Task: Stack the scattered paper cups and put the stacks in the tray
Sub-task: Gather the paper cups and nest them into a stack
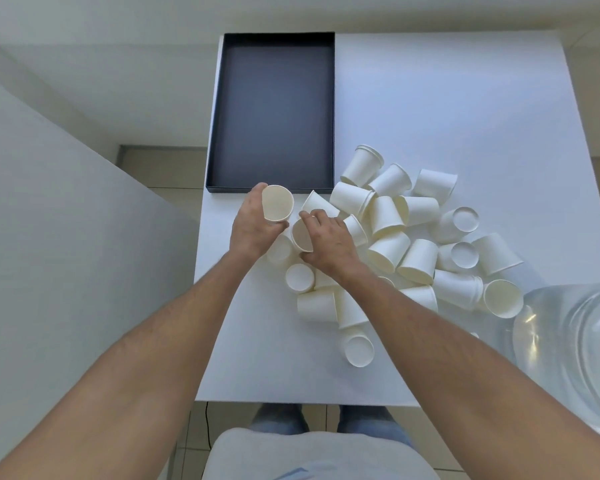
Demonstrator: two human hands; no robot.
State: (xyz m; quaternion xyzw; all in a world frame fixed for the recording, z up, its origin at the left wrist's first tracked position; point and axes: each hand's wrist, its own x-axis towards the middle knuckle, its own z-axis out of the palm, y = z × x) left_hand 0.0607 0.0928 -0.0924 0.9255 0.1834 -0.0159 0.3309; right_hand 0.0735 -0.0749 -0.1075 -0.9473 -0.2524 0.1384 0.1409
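Several white paper cups (pixel 420 237) lie scattered in a heap on the white table (pixel 447 109), most on their sides, some upside down. A dark, shallow tray (pixel 274 112) sits at the table's far left with nothing in it. My left hand (pixel 253 226) holds one cup (pixel 277 203) just in front of the tray's near edge, its mouth facing me. My right hand (pixel 329 237) grips a second cup (pixel 301 235) right beside it, mouth turned to the left. The two held cups are close but apart.
A clear plastic bag or container (pixel 575 337) lies at the table's right near corner. The table's left edge runs just left of my left hand, with tiled floor (pixel 163 174) below. A grey wall surface (pixel 66 237) stands at the left.
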